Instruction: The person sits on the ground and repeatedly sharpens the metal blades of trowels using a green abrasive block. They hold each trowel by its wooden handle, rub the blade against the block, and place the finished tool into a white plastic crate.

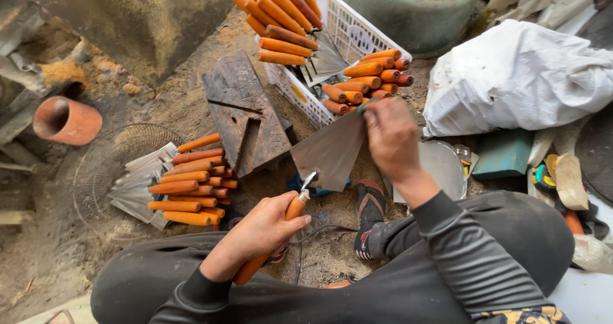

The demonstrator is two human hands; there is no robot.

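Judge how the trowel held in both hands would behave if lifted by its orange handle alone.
The trowel would probably tip blade-down: its wide metal blade extends well beyond the left hand. The blade looks thin but likely stiff. The right hand steadies its far edge.

Dusty dirt floor [57,260], trowel pile [175,186], wooden block [246,110], white crate [348,33], white sack [517,75]

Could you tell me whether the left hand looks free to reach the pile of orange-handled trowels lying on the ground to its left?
Probably not at once: the left hand grips the trowel's orange handle. The pile lies close with nothing between.
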